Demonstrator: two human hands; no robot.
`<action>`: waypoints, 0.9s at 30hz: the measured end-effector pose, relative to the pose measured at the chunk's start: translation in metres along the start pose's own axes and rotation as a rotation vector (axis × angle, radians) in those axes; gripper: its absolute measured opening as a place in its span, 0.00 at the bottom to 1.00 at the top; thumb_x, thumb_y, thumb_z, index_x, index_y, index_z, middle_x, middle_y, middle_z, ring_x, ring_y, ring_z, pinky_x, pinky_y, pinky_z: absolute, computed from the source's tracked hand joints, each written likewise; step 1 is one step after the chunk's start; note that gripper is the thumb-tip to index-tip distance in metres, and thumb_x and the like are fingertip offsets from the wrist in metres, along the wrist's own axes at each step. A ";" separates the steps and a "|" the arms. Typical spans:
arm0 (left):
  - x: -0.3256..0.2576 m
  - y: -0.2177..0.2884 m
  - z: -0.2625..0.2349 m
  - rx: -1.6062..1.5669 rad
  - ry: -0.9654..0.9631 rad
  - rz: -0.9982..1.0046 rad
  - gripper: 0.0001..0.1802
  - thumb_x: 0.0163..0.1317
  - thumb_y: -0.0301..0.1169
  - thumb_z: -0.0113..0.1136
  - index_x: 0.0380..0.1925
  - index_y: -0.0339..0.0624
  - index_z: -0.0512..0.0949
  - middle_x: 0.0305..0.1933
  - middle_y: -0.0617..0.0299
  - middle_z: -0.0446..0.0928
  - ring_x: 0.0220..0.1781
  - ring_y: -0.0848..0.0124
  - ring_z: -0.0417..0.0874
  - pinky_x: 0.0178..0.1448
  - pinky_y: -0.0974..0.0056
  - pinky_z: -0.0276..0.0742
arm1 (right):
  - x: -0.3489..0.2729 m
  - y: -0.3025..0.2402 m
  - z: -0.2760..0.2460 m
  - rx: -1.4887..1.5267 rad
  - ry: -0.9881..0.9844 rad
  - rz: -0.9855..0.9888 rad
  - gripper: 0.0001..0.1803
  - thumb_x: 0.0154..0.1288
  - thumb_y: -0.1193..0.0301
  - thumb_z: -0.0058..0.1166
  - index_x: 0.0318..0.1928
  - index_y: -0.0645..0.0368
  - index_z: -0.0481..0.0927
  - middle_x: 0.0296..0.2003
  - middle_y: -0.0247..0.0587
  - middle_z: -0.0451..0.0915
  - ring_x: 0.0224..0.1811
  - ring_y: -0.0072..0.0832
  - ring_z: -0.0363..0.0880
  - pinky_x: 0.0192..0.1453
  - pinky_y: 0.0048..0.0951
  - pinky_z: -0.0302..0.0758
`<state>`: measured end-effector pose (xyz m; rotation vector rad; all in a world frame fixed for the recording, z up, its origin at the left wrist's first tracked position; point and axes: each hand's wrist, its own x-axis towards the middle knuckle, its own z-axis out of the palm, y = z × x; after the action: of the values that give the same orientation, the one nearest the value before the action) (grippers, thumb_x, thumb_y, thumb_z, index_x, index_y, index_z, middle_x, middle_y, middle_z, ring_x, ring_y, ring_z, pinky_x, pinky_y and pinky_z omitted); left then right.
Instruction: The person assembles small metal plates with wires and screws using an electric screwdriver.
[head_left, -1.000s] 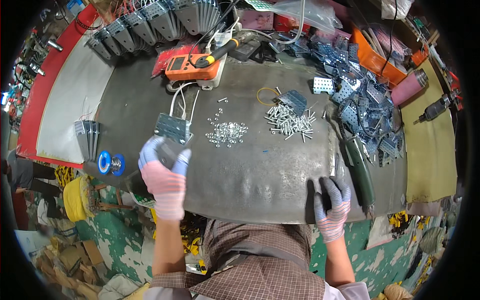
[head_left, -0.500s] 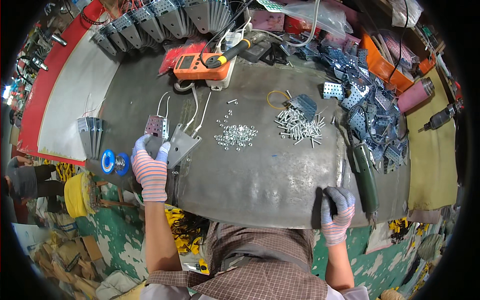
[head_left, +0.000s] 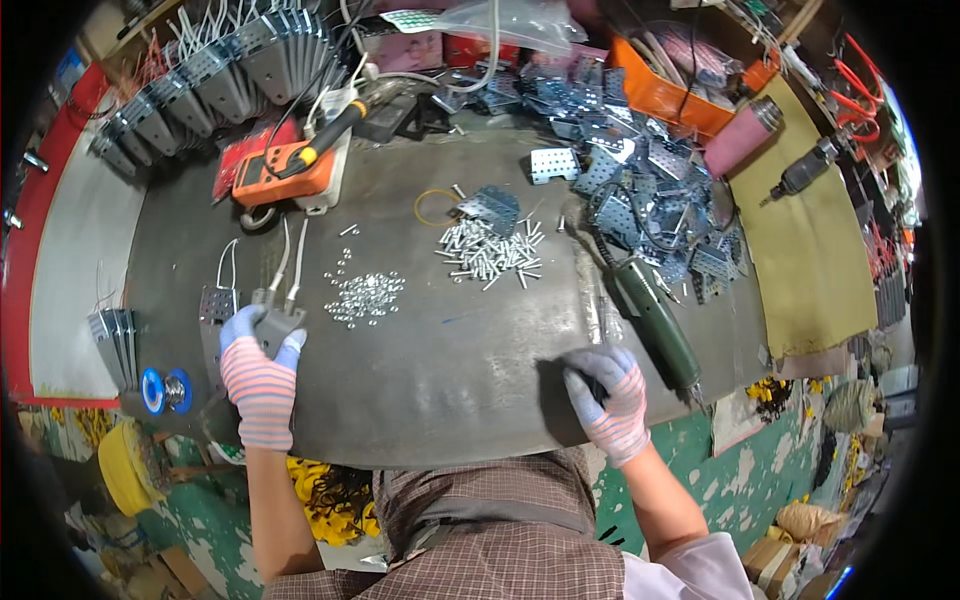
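Observation:
My left hand (head_left: 258,385), in a striped knit glove, is closed around a grey metal plate (head_left: 283,322) with two white leads, its thumb along the right edge. Left of those fingers lies a perforated metal bracket piece (head_left: 216,306) with a white wire. My right hand (head_left: 612,405), gloved likewise, hovers over the front of the bench. Its fingers are loosely bent, thumb apart, with nothing visible between them. Beside it lies a dark green electric screwdriver (head_left: 655,325). Small nuts (head_left: 365,297) are heaped right of my left hand, and screws (head_left: 490,252) lie farther right.
Perforated metal brackets (head_left: 660,190) are piled at the back right. An orange meter (head_left: 285,175) stands at the back left, before a row of wired metal parts (head_left: 215,85). A blue solder spool (head_left: 165,391) and a stack of plates (head_left: 115,345) sit at the left.
The camera view has swung right, so the bench appears shifted left. My left hand has moved from between the two metal pieces onto the plate with two leads. My right thumb has spread from the fingers.

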<state>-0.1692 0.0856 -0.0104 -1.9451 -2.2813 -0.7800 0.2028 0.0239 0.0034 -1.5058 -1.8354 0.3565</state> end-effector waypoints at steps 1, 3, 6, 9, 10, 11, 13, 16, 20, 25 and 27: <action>-0.004 0.007 -0.001 -0.013 -0.003 0.011 0.31 0.45 0.34 0.74 0.50 0.41 0.72 0.47 0.53 0.77 0.46 0.53 0.78 0.53 0.54 0.74 | 0.014 -0.004 -0.003 0.076 -0.025 0.013 0.10 0.52 0.74 0.61 0.37 0.56 0.81 0.34 0.41 0.79 0.40 0.39 0.77 0.48 0.38 0.71; -0.016 0.032 -0.010 -0.869 0.132 -0.233 0.33 0.51 0.33 0.71 0.55 0.40 0.68 0.47 0.58 0.76 0.46 0.61 0.79 0.53 0.62 0.74 | 0.049 -0.009 -0.005 0.014 -0.022 -0.069 0.09 0.54 0.74 0.59 0.37 0.57 0.81 0.34 0.42 0.79 0.41 0.40 0.77 0.49 0.39 0.71; -0.042 0.062 -0.036 -1.392 -0.072 -0.353 0.35 0.56 0.35 0.68 0.61 0.46 0.63 0.49 0.61 0.75 0.44 0.67 0.78 0.45 0.64 0.77 | 0.113 0.009 0.010 -0.193 0.077 -0.180 0.10 0.58 0.69 0.56 0.41 0.53 0.81 0.40 0.43 0.79 0.44 0.41 0.76 0.51 0.41 0.70; -0.065 0.089 -0.029 -1.779 -0.504 -0.656 0.34 0.58 0.42 0.66 0.62 0.51 0.63 0.50 0.59 0.74 0.40 0.68 0.79 0.35 0.61 0.80 | 0.179 0.036 0.018 -0.517 0.074 0.064 0.17 0.61 0.58 0.55 0.47 0.49 0.80 0.45 0.43 0.79 0.50 0.41 0.76 0.54 0.41 0.70; -0.075 0.091 -0.020 -1.858 -0.553 -0.695 0.33 0.59 0.45 0.64 0.62 0.50 0.64 0.50 0.59 0.74 0.39 0.67 0.79 0.35 0.61 0.80 | 0.197 0.034 0.021 -0.539 0.037 0.150 0.20 0.60 0.55 0.55 0.49 0.49 0.80 0.46 0.43 0.79 0.52 0.41 0.75 0.55 0.42 0.69; -0.080 0.094 -0.007 -1.938 -0.609 -0.736 0.32 0.61 0.47 0.62 0.61 0.49 0.64 0.50 0.58 0.74 0.39 0.66 0.79 0.35 0.60 0.80 | 0.212 0.032 0.024 -0.564 -0.001 0.239 0.23 0.59 0.51 0.55 0.51 0.48 0.79 0.47 0.43 0.79 0.53 0.40 0.75 0.57 0.43 0.68; -0.081 0.108 0.000 -1.868 -0.651 -0.873 0.29 0.65 0.48 0.56 0.61 0.47 0.65 0.49 0.53 0.74 0.35 0.66 0.79 0.30 0.61 0.76 | 0.228 0.035 0.037 -0.726 -0.134 0.259 0.24 0.58 0.50 0.56 0.51 0.48 0.78 0.47 0.43 0.79 0.54 0.40 0.76 0.59 0.46 0.67; -0.092 0.100 0.022 -2.042 -0.624 -0.721 0.27 0.64 0.40 0.59 0.60 0.47 0.66 0.47 0.56 0.74 0.37 0.66 0.77 0.35 0.59 0.76 | 0.228 0.040 0.040 -0.754 -0.181 0.206 0.21 0.57 0.54 0.57 0.48 0.49 0.78 0.44 0.44 0.80 0.51 0.41 0.78 0.57 0.45 0.69; -0.095 0.079 0.029 -2.279 -0.746 -0.717 0.22 0.61 0.33 0.63 0.55 0.48 0.72 0.45 0.61 0.77 0.40 0.64 0.78 0.43 0.54 0.76 | 0.189 0.019 0.018 0.026 0.008 -0.053 0.16 0.57 0.66 0.55 0.46 0.56 0.80 0.39 0.50 0.81 0.42 0.41 0.81 0.51 0.35 0.75; -0.093 0.088 0.017 -2.186 -0.720 -0.839 0.17 0.60 0.31 0.63 0.50 0.50 0.75 0.47 0.59 0.79 0.48 0.57 0.81 0.53 0.39 0.78 | 0.072 0.001 -0.019 1.054 -0.396 0.664 0.18 0.64 0.70 0.57 0.52 0.65 0.77 0.44 0.38 0.80 0.47 0.22 0.76 0.57 0.26 0.72; -0.092 0.086 0.019 -2.191 -0.749 -0.842 0.18 0.60 0.32 0.63 0.51 0.51 0.74 0.48 0.56 0.79 0.49 0.55 0.81 0.55 0.36 0.77 | 0.049 0.013 -0.024 0.758 -0.367 0.665 0.17 0.66 0.69 0.55 0.50 0.65 0.77 0.45 0.38 0.80 0.46 0.22 0.77 0.56 0.27 0.73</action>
<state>-0.0644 0.0169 -0.0295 0.1325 0.5178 1.1282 0.2261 0.0678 0.0297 -1.4820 -1.1390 1.5337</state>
